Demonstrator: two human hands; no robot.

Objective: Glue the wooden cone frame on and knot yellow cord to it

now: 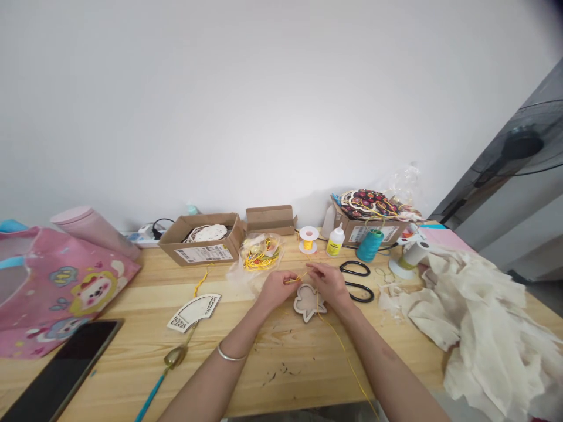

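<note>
My left hand (280,288) pinches a yellow cord (341,346) between thumb and fingertips. Close beside it, my right hand (328,283) is closed on another stretch of the same cord, which crosses between both sets of fingers. From there the cord trails down past my right forearm to the table's front edge. Just below the hands lies a pale wooden flower-shaped piece (305,303) with a raised rim, partly covered by my right hand and crossed by the cord. Behind the hands stands a white spool of yellow cord (308,239).
Black-handled scissors (359,292), a glue bottle (335,240) and a teal thread cone (370,245) stand to the right, near crumpled cream fabric (475,316). Leftward are a fan-shaped wooden ornament (193,312) with a tassel, a cardboard box (200,253), a phone (65,369) and a pink bag (65,281).
</note>
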